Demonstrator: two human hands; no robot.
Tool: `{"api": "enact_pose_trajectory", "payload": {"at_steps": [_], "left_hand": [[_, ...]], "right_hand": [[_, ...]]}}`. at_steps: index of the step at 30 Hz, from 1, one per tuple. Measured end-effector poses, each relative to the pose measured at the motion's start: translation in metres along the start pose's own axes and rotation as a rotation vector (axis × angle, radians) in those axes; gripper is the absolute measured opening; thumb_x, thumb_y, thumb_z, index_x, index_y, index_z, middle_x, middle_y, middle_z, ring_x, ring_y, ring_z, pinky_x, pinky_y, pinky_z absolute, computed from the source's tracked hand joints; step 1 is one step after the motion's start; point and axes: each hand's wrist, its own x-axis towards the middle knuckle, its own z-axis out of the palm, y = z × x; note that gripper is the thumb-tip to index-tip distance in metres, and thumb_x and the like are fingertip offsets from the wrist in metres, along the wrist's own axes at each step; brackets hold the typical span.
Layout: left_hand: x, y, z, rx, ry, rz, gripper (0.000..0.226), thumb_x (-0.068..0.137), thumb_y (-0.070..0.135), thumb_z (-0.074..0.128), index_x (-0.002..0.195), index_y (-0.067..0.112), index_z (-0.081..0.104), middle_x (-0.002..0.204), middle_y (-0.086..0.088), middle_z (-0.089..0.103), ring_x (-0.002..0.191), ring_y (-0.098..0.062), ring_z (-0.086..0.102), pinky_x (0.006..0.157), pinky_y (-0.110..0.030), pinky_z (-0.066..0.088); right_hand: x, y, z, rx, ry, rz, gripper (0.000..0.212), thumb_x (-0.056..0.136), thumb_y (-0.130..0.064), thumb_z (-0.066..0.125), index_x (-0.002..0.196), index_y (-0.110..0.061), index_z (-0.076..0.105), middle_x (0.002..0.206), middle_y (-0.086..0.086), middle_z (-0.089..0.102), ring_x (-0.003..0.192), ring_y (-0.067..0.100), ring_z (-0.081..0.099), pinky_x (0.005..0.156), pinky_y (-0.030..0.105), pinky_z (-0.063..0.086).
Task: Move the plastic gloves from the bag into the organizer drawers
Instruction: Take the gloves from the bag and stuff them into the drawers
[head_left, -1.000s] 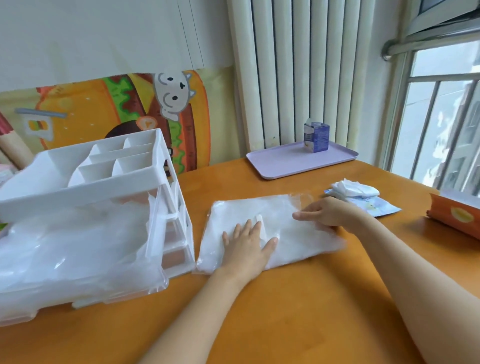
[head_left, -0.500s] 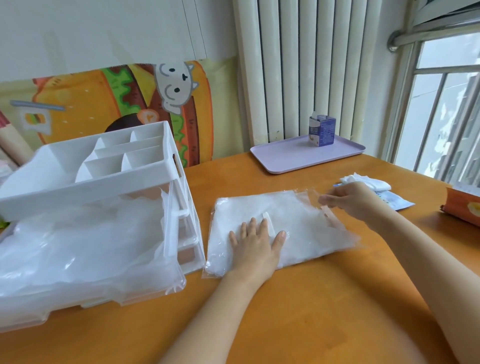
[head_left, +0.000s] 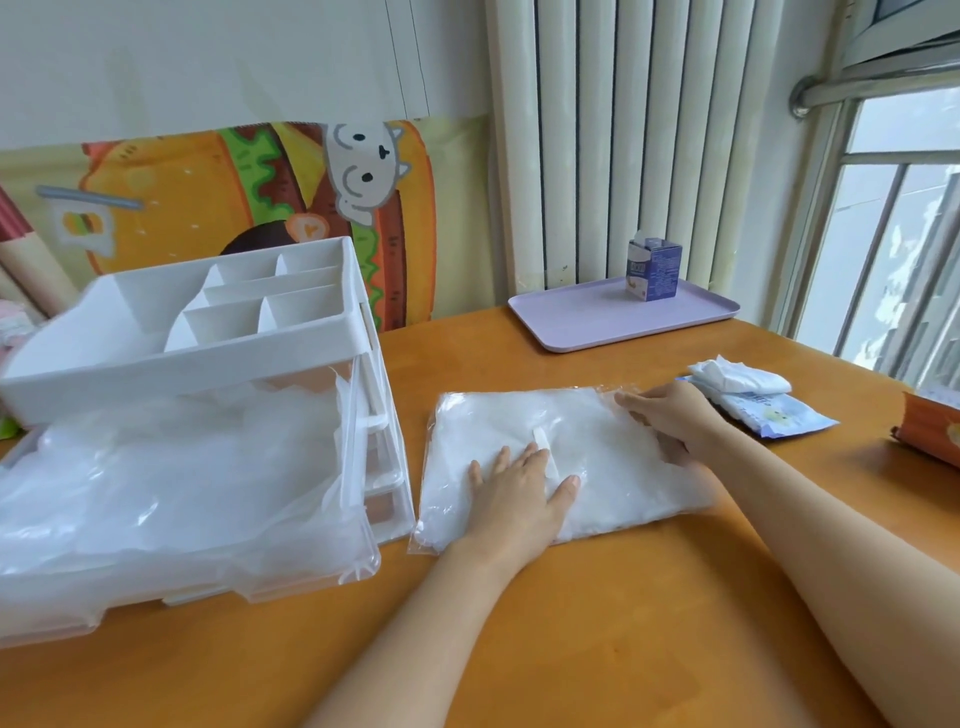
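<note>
Bag of gloves (head_left: 608, 436) between organizer (head_left: 182, 374) and blue packet (head_left: 774, 415), tray (head_left: 587, 322) behind

Wooden table (head_left: 623, 623) bears organizer (head_left: 182, 366), bag (head_left: 613, 452), tray (head_left: 571, 317), packets (head_left: 779, 415).

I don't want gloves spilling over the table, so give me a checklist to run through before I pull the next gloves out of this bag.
1. Bag pinned down: ok. The left hand lies flat on the clear plastic bag of white gloves.
2. Grip on the bag's mouth: cannot tell. The right hand is at the bag's right end, but its hold is unclear.
3. Bag open: cannot tell.
4. Drawer pulled out: ok. The clear plastic drawer of the white plastic organizer stands open beside the bag.
5. Room in that drawer: not ok. Thin plastic gloves are heaped up to its rim.
</note>
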Motion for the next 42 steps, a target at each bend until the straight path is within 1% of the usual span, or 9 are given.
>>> {"api": "enact_pose_trajectory", "payload": {"at_steps": [7,12,17,24,28,31,34,38,42], "left_hand": [[0.005,-0.005,0.001,-0.053,0.137,0.03,0.042,0.1,0.048,0.035,0.124,0.018,0.051,0.129,0.004,0.054,0.125,-0.016,0.042,0.11,-0.041,0.022],[0.004,-0.001,0.002,-0.131,0.109,0.01,0.071,0.088,0.065,0.013,0.128,0.019,0.049,0.132,0.005,0.05,0.126,-0.014,0.039,0.111,-0.041,0.021],[0.001,0.002,0.0,-0.128,0.101,-0.054,0.048,0.1,0.053,0.025,0.127,0.019,0.047,0.13,0.006,0.048,0.126,-0.015,0.04,0.111,-0.038,0.02],[-0.025,0.029,-0.035,-1.027,0.063,0.028,0.095,0.073,0.083,0.045,0.149,0.03,0.027,0.145,0.021,0.034,0.123,0.009,0.031,0.091,-0.006,0.025],[-0.039,0.045,-0.049,-1.125,0.115,0.114,0.121,0.049,0.088,0.062,0.15,0.031,0.027,0.146,0.021,0.033,0.136,0.002,0.03,0.104,-0.016,0.027],[-0.056,0.056,-0.058,-1.152,0.202,0.137,0.083,0.067,0.069,0.069,0.135,0.025,0.05,0.138,0.011,0.053,0.13,-0.002,0.044,0.11,-0.027,0.034],[-0.079,0.065,-0.068,-1.256,0.388,0.126,0.023,0.085,0.033,0.07,0.099,0.014,0.069,0.098,0.008,0.074,0.096,0.004,0.063,0.083,-0.011,0.043],[-0.11,0.065,-0.098,-1.118,0.427,0.261,0.013,0.093,0.018,0.058,0.085,0.008,0.063,0.069,0.0,0.071,0.071,-0.008,0.068,0.07,-0.015,0.047],[-0.142,0.054,-0.144,-0.894,0.335,0.319,0.013,0.092,0.019,0.062,0.085,0.008,0.063,0.047,0.004,0.054,0.041,-0.009,0.05,0.06,-0.031,0.05]], "right_hand": [[0.017,-0.004,0.012,0.162,0.083,-0.012,0.019,0.086,-0.016,0.069,0.1,-0.004,0.07,0.059,0.004,0.053,0.044,0.017,0.041,0.031,0.016,0.029],[0.008,-0.028,-0.005,0.233,0.255,-0.262,0.021,0.092,-0.02,0.062,0.098,-0.002,0.07,0.079,0.007,0.062,0.066,0.019,0.053,0.052,0.023,0.039],[-0.041,-0.064,-0.046,0.667,0.268,-0.471,0.023,0.1,-0.022,0.044,0.09,-0.01,0.06,0.093,0.007,0.074,0.084,0.017,0.063,0.079,0.03,0.049],[-0.097,-0.078,-0.061,0.964,-0.014,-0.482,0.021,0.104,-0.012,0.035,0.089,-0.005,0.048,0.091,0.014,0.074,0.078,0.023,0.071,0.074,0.03,0.057],[-0.126,-0.08,-0.061,1.051,-0.134,-0.414,0.019,0.102,-0.009,0.038,0.088,-0.002,0.049,0.076,0.017,0.063,0.067,0.022,0.071,0.059,0.024,0.056],[-0.149,-0.08,-0.066,1.019,-0.12,-0.397,0.022,0.101,-0.008,0.042,0.082,-0.002,0.05,0.069,0.012,0.048,0.055,0.014,0.068,0.051,0.02,0.053],[-0.167,-0.074,-0.075,0.999,-0.156,-0.417,0.028,0.1,-0.007,0.042,0.072,-0.006,0.047,0.056,0.003,0.045,0.045,0.007,0.06,0.049,0.018,0.052],[-0.184,-0.07,-0.087,0.861,-0.361,-0.49,0.017,0.093,-0.019,0.051,0.087,-0.004,0.056,0.068,0.005,0.062,0.059,0.011,0.063,0.056,0.02,0.054],[-0.197,-0.078,-0.101,0.548,-0.471,-0.619,0.071,0.055,-0.06,0.082,0.111,-0.019,0.067,0.106,0.003,0.072,0.095,0.015,0.07,0.075,0.024,0.056]]}}
